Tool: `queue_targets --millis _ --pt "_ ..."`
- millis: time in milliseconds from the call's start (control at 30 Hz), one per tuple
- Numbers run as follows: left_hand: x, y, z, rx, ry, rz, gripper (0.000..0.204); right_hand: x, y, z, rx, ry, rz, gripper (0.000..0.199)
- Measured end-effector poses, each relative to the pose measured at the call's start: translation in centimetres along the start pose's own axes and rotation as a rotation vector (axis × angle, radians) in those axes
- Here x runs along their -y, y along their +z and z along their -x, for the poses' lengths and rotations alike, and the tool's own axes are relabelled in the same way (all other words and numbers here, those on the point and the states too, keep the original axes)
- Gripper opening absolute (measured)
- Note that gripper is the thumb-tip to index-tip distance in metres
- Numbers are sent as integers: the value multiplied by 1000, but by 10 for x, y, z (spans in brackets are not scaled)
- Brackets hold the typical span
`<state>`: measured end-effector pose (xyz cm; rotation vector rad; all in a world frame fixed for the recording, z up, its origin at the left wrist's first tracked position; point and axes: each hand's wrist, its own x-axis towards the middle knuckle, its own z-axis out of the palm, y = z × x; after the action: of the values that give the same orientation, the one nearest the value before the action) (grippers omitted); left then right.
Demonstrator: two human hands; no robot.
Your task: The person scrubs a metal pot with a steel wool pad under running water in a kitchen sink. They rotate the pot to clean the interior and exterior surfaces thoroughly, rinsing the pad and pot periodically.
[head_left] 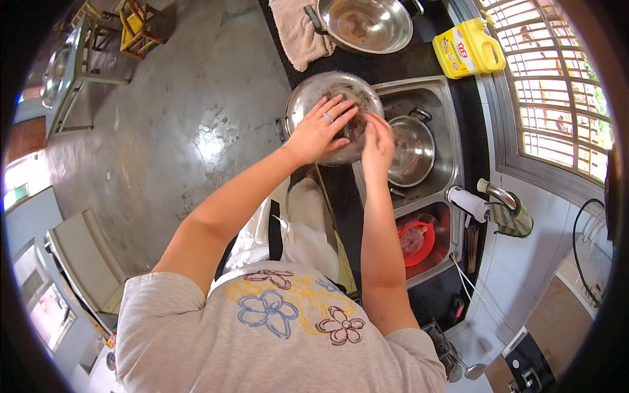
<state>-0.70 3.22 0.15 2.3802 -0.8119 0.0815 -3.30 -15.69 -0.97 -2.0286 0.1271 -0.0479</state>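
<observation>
A round stainless-steel pot (303, 98) with dark, scorched-looking stains is at the counter's edge by the sink, a black-and-metal handle on its left side. My left hand (321, 131), a ring on one finger, lies across the pot with its fingers spread. Under those fingers is a dark patch whose nature I cannot make out. At the pot's right side my right hand (379, 147) has its fingers drawn together, tips against the stained surface. Whatever they may pinch is hidden. Just right of it, a second steel pot (419, 154) sits in the large sink basin (447, 131).
A wide steel pan (386, 26) stands beyond, beside a beige towel (298, 33). A yellow jug (468, 49) is by the barred window (557, 72). The smaller basin holds a red basket (419, 252). A faucet (501, 194) with green cloth juts out at right.
</observation>
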Motion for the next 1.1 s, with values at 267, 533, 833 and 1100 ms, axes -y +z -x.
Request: queue_targets --millis 267,533,833,1100 --pt "-5 -1 0 -25 7 22 61 -89 12 18 -258 819 -998 43" --pt "-50 -44 -5 -176 -214 499 52 15 -25 34 -107 512 -1258 53" --pt "-113 -106 -50 -230 25 305 44 136 -46 55 -395 220 -814 53" --pt "-140 -81 -50 -180 367 60 50 127 -60 44 -461 130 -812 56"
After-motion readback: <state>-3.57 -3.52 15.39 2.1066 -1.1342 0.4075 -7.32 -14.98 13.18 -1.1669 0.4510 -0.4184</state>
